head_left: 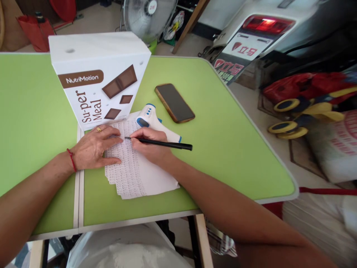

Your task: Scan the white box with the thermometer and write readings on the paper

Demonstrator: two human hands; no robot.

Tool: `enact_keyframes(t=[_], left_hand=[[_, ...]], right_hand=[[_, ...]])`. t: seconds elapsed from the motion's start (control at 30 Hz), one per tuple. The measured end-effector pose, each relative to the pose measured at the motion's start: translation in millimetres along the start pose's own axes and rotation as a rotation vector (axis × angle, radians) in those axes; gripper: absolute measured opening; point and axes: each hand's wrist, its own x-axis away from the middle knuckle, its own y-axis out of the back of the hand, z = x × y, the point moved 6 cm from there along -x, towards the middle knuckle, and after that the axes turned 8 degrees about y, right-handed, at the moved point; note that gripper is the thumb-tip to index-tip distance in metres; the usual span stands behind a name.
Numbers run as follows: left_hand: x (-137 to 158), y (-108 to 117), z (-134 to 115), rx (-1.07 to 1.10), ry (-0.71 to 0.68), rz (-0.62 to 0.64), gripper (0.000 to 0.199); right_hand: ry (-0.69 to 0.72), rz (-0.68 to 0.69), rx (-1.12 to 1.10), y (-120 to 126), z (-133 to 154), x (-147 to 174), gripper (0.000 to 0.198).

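Note:
Sheets of paper (150,178) covered with rows of handwriting lie overlapped on the green table. My right hand (150,145) grips a black pen (167,143), its tip close to the written rows. Flat on the left part of the sheets rests my left hand (97,147), fingers spread, with a ring and a red cord bracelet. Just behind my right hand is a white and blue infrared thermometer (149,116) lying on its side, partly hidden. A tall white NutriMotion box (97,85) stands upright behind my left hand.
A phone in a brown case (175,103) lies on the green folding table (234,160), right of the thermometer. Beyond the table stand a fan (150,15) and a white scooter (267,29). Yellow and blue wheeled things (290,117) sit on the right.

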Motion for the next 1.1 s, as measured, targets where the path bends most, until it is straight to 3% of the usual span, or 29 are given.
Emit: enact_keyframes(t=[1.1], left_hand=[[0.4, -0.3, 1.1, 0.002, -0.003, 0.001, 0.05]], right_hand=[[-0.041, -0.042, 0.024, 3.3, -3.0, -0.9, 0.005]])
